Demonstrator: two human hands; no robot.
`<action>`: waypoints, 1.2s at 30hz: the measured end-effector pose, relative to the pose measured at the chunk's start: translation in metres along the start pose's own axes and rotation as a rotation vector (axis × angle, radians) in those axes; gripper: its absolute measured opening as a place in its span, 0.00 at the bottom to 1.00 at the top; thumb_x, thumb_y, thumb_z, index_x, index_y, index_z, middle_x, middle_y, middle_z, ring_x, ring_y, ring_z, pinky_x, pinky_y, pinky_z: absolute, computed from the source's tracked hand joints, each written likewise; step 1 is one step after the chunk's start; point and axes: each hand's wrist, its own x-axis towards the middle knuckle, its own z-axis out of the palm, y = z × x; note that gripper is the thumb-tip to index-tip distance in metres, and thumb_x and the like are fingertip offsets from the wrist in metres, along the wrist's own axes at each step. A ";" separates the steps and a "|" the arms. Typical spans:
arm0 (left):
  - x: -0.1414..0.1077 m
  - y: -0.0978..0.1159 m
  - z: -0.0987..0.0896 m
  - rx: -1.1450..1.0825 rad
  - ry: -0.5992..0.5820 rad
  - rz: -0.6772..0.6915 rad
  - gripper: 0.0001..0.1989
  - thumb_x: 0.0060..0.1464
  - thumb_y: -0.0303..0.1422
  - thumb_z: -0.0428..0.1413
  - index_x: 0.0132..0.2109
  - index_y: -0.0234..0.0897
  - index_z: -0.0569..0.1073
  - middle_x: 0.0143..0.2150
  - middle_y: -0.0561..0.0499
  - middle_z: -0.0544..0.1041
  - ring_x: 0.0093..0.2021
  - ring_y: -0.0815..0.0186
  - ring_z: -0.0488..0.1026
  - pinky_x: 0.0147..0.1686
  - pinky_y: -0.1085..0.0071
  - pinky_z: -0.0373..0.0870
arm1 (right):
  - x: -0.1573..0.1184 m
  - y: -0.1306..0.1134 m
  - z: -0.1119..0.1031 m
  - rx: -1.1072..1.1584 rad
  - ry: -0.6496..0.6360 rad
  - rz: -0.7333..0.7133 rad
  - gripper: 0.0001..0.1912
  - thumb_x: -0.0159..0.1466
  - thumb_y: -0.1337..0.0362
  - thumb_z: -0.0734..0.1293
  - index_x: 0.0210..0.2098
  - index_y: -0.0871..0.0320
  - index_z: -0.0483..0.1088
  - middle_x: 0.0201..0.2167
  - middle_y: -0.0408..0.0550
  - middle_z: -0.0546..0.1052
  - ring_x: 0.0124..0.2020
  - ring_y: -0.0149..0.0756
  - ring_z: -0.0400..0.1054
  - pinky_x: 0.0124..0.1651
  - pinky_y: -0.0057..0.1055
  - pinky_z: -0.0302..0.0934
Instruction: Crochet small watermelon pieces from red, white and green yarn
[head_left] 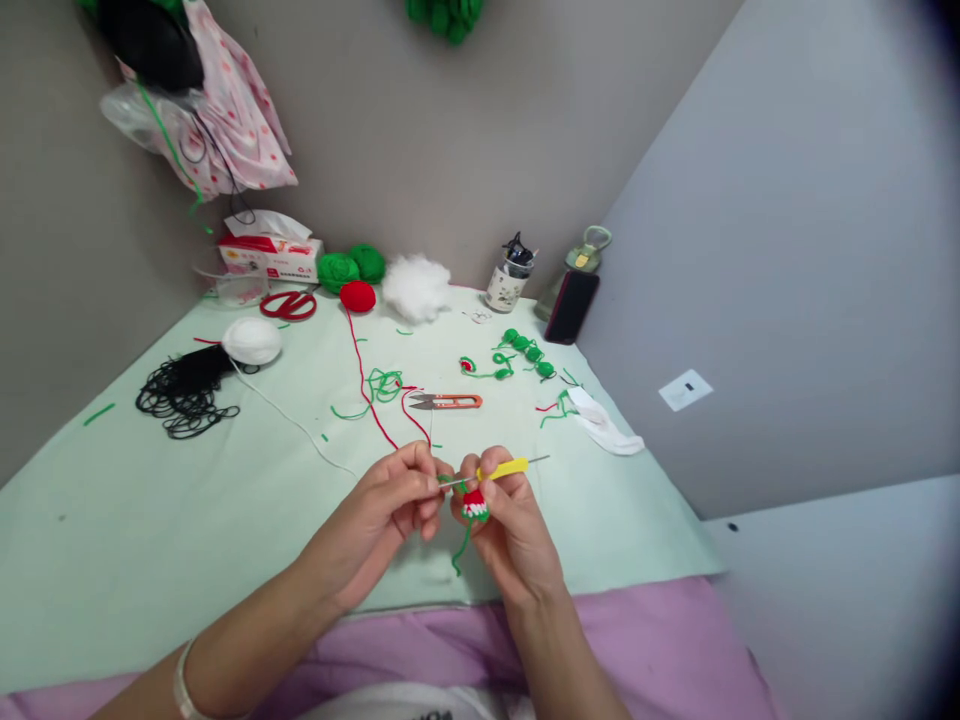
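Left hand pinching | right hand curled | forearms angled inward

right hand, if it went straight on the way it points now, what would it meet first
The right hand would probably meet the orange-handled metal thread snips first, lying ahead on the pale green table. Its height is unclear, so it might pass over them.
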 end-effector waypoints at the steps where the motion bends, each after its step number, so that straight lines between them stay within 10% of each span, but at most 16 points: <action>1: 0.000 0.000 0.001 -0.009 0.013 0.006 0.10 0.51 0.27 0.63 0.29 0.35 0.68 0.33 0.54 0.72 0.26 0.75 0.63 0.24 0.79 0.67 | 0.000 0.000 0.000 -0.010 0.004 -0.006 0.14 0.55 0.62 0.82 0.32 0.54 0.73 0.28 0.39 0.72 0.28 0.26 0.66 0.31 0.20 0.62; 11: 0.000 -0.001 -0.002 -0.189 -0.097 -0.125 0.09 0.53 0.31 0.63 0.33 0.37 0.69 0.24 0.61 0.68 0.16 0.78 0.53 0.15 0.80 0.51 | -0.001 0.000 0.001 0.008 -0.027 -0.016 0.13 0.56 0.63 0.81 0.32 0.54 0.73 0.28 0.39 0.72 0.29 0.26 0.68 0.33 0.21 0.64; 18: -0.003 0.022 -0.008 0.193 -0.084 0.068 0.08 0.61 0.37 0.63 0.45 0.39 0.77 0.24 0.56 0.71 0.36 0.69 0.72 0.40 0.78 0.67 | -0.003 -0.002 0.003 0.070 -0.070 0.012 0.11 0.57 0.65 0.81 0.32 0.54 0.75 0.28 0.40 0.74 0.28 0.24 0.68 0.31 0.18 0.63; 24: -0.003 0.019 0.001 -0.047 0.008 0.001 0.07 0.59 0.32 0.63 0.43 0.37 0.75 0.23 0.60 0.60 0.27 0.72 0.61 0.34 0.76 0.66 | -0.003 0.000 0.005 0.029 -0.091 0.002 0.10 0.58 0.64 0.80 0.32 0.53 0.76 0.29 0.41 0.75 0.27 0.26 0.69 0.29 0.20 0.64; 30: -0.001 0.016 -0.007 0.400 -0.022 0.202 0.08 0.65 0.39 0.58 0.40 0.40 0.73 0.22 0.62 0.53 0.22 0.72 0.46 0.22 0.76 0.48 | -0.004 0.000 0.003 0.021 -0.083 -0.004 0.10 0.57 0.66 0.80 0.32 0.54 0.75 0.28 0.40 0.74 0.27 0.25 0.68 0.29 0.19 0.64; 33: -0.001 0.023 -0.019 0.756 -0.056 0.291 0.08 0.65 0.39 0.58 0.41 0.40 0.77 0.22 0.60 0.58 0.24 0.71 0.51 0.24 0.74 0.51 | -0.005 -0.001 0.002 0.002 -0.076 -0.002 0.11 0.57 0.65 0.81 0.31 0.55 0.75 0.27 0.40 0.74 0.26 0.25 0.67 0.29 0.19 0.63; 36: -0.004 0.035 -0.024 0.651 -0.043 0.234 0.10 0.65 0.42 0.58 0.40 0.42 0.78 0.22 0.61 0.55 0.23 0.70 0.51 0.28 0.74 0.60 | -0.006 -0.002 0.002 -0.008 -0.065 0.005 0.12 0.56 0.64 0.81 0.30 0.55 0.74 0.27 0.40 0.73 0.26 0.25 0.66 0.29 0.20 0.62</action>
